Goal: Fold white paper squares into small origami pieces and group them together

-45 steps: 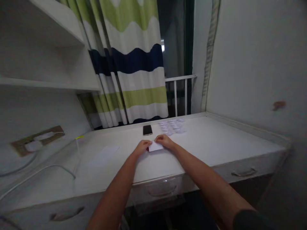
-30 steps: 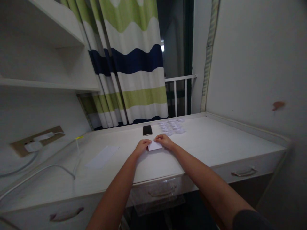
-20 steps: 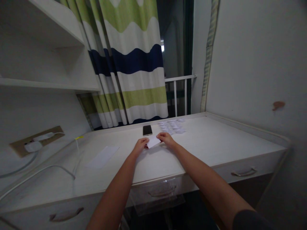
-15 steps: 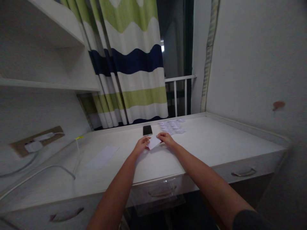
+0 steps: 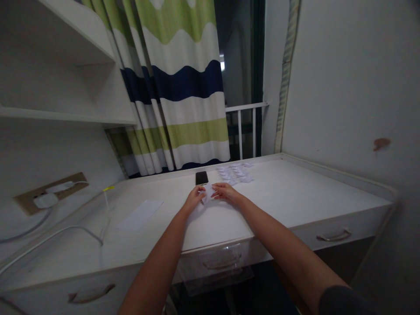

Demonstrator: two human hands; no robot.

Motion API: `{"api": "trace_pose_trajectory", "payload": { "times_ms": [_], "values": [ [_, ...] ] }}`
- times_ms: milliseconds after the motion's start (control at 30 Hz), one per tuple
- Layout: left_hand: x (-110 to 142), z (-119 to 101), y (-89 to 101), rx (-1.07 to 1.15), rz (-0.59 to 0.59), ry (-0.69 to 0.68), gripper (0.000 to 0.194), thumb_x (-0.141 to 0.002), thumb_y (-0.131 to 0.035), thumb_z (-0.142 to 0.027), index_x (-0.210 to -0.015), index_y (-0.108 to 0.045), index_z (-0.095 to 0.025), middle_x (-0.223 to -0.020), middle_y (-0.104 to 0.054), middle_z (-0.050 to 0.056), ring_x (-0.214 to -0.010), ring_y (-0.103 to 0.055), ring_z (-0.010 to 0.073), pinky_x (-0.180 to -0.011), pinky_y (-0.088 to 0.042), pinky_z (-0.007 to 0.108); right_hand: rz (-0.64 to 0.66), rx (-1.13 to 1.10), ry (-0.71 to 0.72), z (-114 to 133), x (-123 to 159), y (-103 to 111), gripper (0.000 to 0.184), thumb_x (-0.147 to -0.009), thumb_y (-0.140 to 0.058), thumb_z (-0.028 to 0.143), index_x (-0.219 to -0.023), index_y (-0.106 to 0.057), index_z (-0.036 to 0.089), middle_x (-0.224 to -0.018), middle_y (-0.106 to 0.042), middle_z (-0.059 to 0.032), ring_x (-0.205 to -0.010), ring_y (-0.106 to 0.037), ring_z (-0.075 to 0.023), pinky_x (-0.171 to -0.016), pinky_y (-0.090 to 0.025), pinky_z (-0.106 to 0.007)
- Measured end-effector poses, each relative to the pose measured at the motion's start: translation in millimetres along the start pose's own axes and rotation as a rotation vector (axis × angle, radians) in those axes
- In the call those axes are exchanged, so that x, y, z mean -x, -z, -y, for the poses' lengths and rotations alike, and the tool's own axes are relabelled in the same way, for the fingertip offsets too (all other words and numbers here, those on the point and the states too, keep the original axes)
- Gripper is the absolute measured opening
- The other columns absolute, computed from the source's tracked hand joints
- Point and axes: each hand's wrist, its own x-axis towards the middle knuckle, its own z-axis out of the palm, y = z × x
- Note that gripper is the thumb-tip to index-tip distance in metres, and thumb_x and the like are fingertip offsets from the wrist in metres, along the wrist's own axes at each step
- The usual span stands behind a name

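A small sheet of white paper (image 5: 208,194) is held up between my two hands, just above the desk. My left hand (image 5: 194,197) grips its left side, fingers closed on it. At its right edge, my right hand (image 5: 225,192) pinches the paper near the top. Behind my left hand lies a black phone (image 5: 201,177), flat on the desk. Several folded white paper pieces (image 5: 234,173) sit in rows beyond my right hand. Off to the left rests a flat stack or sheet of white paper (image 5: 140,215).
The white desk (image 5: 311,188) has raised edges at the back and right, and drawers with metal handles (image 5: 334,236) in front. White cables (image 5: 65,229) run from a wall socket (image 5: 49,194) at left. A shelf (image 5: 65,114) overhangs that side; a striped curtain (image 5: 193,109) hangs behind.
The paper has turned narrower and more upright between my hands. My right hand has shifted slightly left, closer to my left hand. The phone and other papers stay put.
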Motion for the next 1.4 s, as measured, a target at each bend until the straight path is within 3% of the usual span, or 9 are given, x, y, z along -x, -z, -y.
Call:
{"api": "trace_pose_trajectory", "payload": {
  "times_ms": [133,300,567,700,800,900,1067,1400],
  "values": [
    [2,-1,-1.6,0.092,0.046,0.069,0.030,-0.058,-0.062,-0.035,-0.076,-0.045,-0.018,-0.070,-0.051,-0.002,-0.059,-0.049,0.0101,-0.054,-0.038,0.022,0.035,-0.032,-0.027,2,2,-2,0.022,-0.069,-0.063,0.030,-0.084,-0.061,0.014,-0.076,-0.064,-0.0042,-0.062,-0.062,-0.0117,-0.058,-0.049,-0.022],
    [3,-1,-3.2,0.072,0.039,0.055,0.039,-0.052,-0.068,-0.038,-0.075,-0.043,-0.018,-0.070,-0.049,-0.003,-0.057,-0.047,0.0083,-0.051,-0.035,0.020,0.065,-0.029,-0.022,1,3,-2,0.025,-0.071,-0.061,0.031,-0.089,-0.061,0.014,-0.079,-0.065,-0.0056,-0.062,-0.062,-0.0117,-0.059,-0.049,-0.022],
    [2,2,-6.5,0.080,0.076,0.004,0.043,-0.048,-0.071,-0.034,-0.069,-0.037,-0.019,-0.066,-0.042,-0.006,-0.061,-0.044,0.0073,-0.057,-0.035,0.020,0.043,0.028,-0.047,-2,1,-1,0.024,-0.063,-0.066,0.016,-0.086,-0.062,0.012,-0.064,-0.065,-0.0026,-0.056,-0.060,-0.0101,-0.056,-0.047,-0.020],
    [3,2,-6.3,0.093,0.107,0.058,0.039,-0.055,-0.066,-0.038,-0.073,-0.038,-0.019,-0.062,-0.044,-0.006,-0.056,-0.044,0.0083,-0.054,-0.034,0.021,0.023,0.040,-0.062,-2,0,0,0.025,-0.062,-0.065,0.013,-0.086,-0.062,0.013,-0.062,-0.064,-0.0011,-0.053,-0.059,-0.0096,-0.055,-0.046,-0.021],
    [5,-2,-4.9,0.106,0.061,0.093,0.033,-0.061,-0.059,-0.041,-0.081,-0.045,-0.019,-0.068,-0.051,-0.003,-0.063,-0.049,0.0123,-0.058,-0.036,0.023,0.020,0.054,-0.059,-1,0,0,0.021,-0.061,-0.064,0.013,-0.083,-0.063,0.012,-0.062,-0.063,-0.0005,-0.051,-0.056,-0.0080,-0.053,-0.044,-0.020],
    [5,-5,-3.5,0.114,-0.028,0.101,0.030,-0.063,-0.054,-0.038,-0.084,-0.051,-0.018,-0.077,-0.057,0.001,-0.072,-0.051,0.0158,-0.064,-0.037,0.025,0.017,0.067,-0.040,0,0,0,0.019,-0.061,-0.062,0.013,-0.080,-0.064,0.012,-0.062,-0.062,0.0000,-0.050,-0.054,-0.0068,-0.051,-0.042,-0.019],
    [3,-6,-1.2,0.113,-0.088,0.137,0.029,-0.058,-0.052,-0.027,-0.085,-0.055,-0.017,-0.078,-0.059,0.002,-0.071,-0.052,0.0169,-0.061,-0.038,0.025,-0.024,0.076,-0.034,0,-1,1,0.020,-0.059,-0.058,0.011,-0.077,-0.065,0.013,-0.060,-0.059,0.0012,-0.049,-0.049,-0.0058,-0.050,-0.039,-0.019],
    [4,-8,3.1,0.080,-0.028,0.068,0.034,-0.052,-0.051,-0.015,-0.085,-0.060,-0.017,-0.079,-0.061,0.002,-0.059,-0.051,0.0127,-0.051,-0.036,0.021,-0.059,0.081,-0.026,1,1,-1,0.023,-0.055,-0.051,0.010,-0.073,-0.065,0.014,-0.060,-0.057,0.0017,-0.055,-0.047,-0.0075,-0.050,-0.035,-0.019]
  ]
}}
